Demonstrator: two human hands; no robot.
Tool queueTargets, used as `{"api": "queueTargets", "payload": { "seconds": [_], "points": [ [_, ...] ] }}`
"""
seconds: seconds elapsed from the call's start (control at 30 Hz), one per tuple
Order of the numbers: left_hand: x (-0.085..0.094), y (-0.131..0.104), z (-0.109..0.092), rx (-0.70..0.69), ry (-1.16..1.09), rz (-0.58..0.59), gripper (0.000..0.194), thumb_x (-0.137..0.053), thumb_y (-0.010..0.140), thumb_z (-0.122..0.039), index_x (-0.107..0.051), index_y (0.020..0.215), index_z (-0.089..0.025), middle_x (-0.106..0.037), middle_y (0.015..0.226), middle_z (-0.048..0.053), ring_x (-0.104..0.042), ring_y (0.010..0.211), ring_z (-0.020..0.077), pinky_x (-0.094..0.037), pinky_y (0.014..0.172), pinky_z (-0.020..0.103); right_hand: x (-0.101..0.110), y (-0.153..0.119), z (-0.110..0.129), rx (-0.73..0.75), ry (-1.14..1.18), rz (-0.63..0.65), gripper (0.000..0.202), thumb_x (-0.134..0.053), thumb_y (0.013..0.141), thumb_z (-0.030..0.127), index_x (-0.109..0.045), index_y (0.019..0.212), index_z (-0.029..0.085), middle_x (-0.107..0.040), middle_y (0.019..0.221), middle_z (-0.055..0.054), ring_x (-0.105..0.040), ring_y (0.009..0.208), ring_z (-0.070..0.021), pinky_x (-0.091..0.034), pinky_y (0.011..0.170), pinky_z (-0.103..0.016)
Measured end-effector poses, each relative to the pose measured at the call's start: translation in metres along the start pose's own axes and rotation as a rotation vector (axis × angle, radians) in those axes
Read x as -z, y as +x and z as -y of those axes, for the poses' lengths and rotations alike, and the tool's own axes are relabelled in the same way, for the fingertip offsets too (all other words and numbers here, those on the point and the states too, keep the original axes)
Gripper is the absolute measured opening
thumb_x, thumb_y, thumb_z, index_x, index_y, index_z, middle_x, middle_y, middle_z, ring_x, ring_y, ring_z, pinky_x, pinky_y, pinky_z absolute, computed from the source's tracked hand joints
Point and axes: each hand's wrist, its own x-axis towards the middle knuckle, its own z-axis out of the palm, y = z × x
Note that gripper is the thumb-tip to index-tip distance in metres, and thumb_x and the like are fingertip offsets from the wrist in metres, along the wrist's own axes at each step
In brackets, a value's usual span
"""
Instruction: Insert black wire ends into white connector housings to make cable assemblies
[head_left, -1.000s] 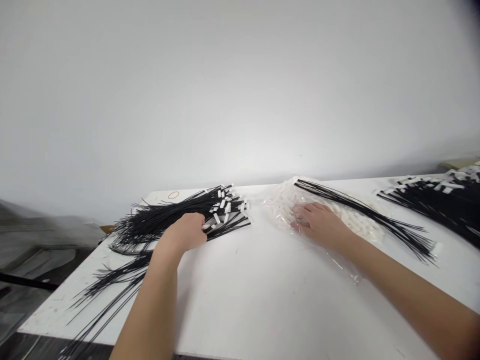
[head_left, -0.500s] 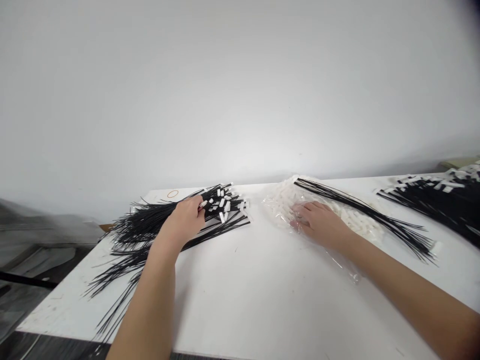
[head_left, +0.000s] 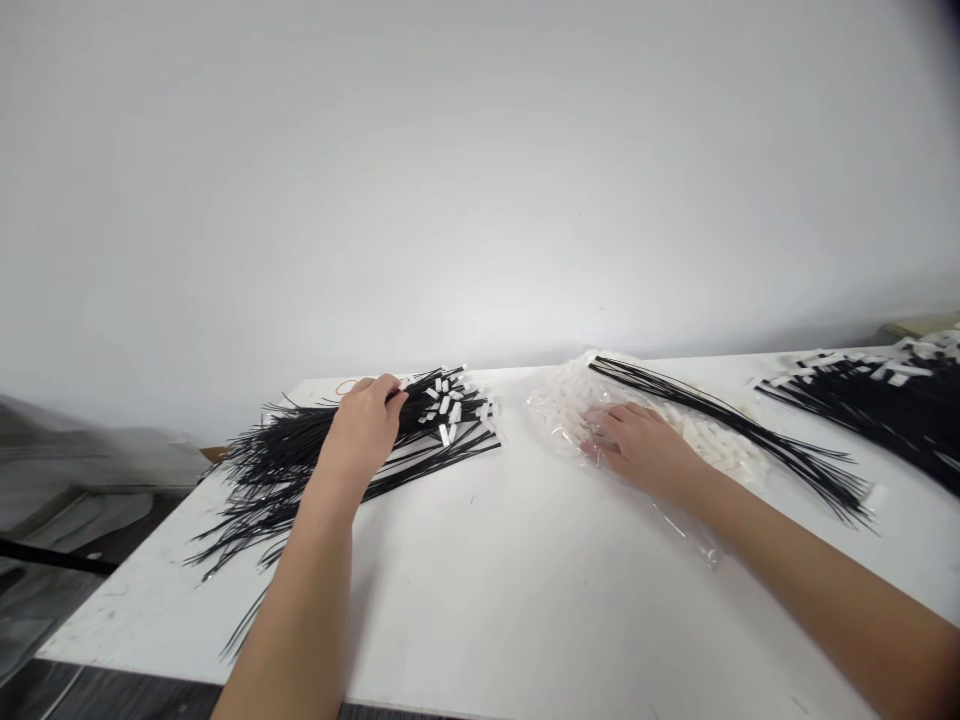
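My left hand [head_left: 367, 415] is closed in a pinch at the pile of thin black wires [head_left: 281, 445] on the left, by the ends that carry white plastic connectors [head_left: 454, 410]. My fingers partly cover the wire they grip. On the right, my right hand [head_left: 637, 440] lies with its fingers stretched and slightly bent over a clear plastic bag [head_left: 697, 545] full of small white pieces [head_left: 566, 395]. The fingertips are among those pieces, and I cannot make out any single piece held. A loose bundle of black wires [head_left: 720, 415] lies across the bag.
A second heap of black wires with white connectors [head_left: 900, 400] fills the right end of the white table [head_left: 525, 600]. An orange-brown rubber band [head_left: 345, 386] lies behind my left hand. A plain pale wall [head_left: 480, 200] rises directly behind the table.
My left hand has shifted slightly left and away from me over the wire pile, and some loose wire tails under the forearm have moved. The right hand stays put on the bag.
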Motion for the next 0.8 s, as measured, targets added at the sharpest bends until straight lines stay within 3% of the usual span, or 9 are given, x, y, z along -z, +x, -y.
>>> {"api": "queueTargets", "payload": {
  "seconds": [0.17,0.33,0.53,0.63,0.8],
  "points": [
    [0.004,-0.003,-0.004,0.085,-0.003,0.025,0.033,-0.032,0.083,-0.029,-0.048,0.111,-0.021,-0.054,0.096,0.009,-0.053,0.087,0.021,-0.04,0.079,0.032,0.0,0.0,0.0,-0.001,0.009,-0.009,0.043,-0.036,0.084,0.046,-0.052,0.116,0.023,-0.052,0.119,-0.005,-0.045,0.11,-0.022,-0.036,0.094,-0.039],
    [0.009,-0.009,-0.005,0.23,0.062,0.145,0.067,-0.034,0.073,-0.013,-0.021,0.134,-0.036,-0.045,0.109,0.012,-0.056,0.081,0.0226,-0.043,0.067,0.033,-0.001,0.0,-0.001,0.006,-0.006,-0.015,0.042,-0.036,0.084,0.046,-0.052,0.116,0.022,-0.052,0.119,-0.005,-0.045,0.111,-0.0222,-0.035,0.095,-0.039],
    [0.016,-0.009,0.0,0.471,0.108,0.068,0.078,-0.037,0.073,-0.015,0.0,0.139,-0.034,-0.043,0.11,0.018,-0.055,0.09,0.0341,-0.043,0.065,0.042,-0.002,0.0,-0.003,0.007,-0.01,0.005,0.043,-0.035,0.084,0.046,-0.051,0.117,0.023,-0.052,0.12,-0.004,-0.044,0.111,-0.0228,-0.035,0.095,-0.04],
    [0.015,-0.008,0.002,0.569,0.051,-0.034,0.076,-0.037,0.078,-0.021,0.006,0.139,-0.03,-0.036,0.119,0.022,-0.052,0.096,0.0389,-0.042,0.068,0.048,-0.002,0.0,-0.003,0.004,-0.013,0.008,0.042,-0.036,0.084,0.045,-0.051,0.117,0.024,-0.052,0.12,-0.004,-0.044,0.111,-0.0223,-0.035,0.095,-0.039],
    [0.012,-0.009,0.002,0.294,-0.052,-0.429,0.072,-0.035,0.083,-0.023,0.009,0.139,-0.015,-0.017,0.134,0.025,-0.037,0.117,0.0349,-0.034,0.092,0.047,-0.001,0.0,-0.003,0.01,-0.01,0.016,0.043,-0.035,0.084,0.045,-0.051,0.118,0.023,-0.051,0.121,-0.004,-0.044,0.112,-0.0222,-0.035,0.096,-0.039]
  ]
}}
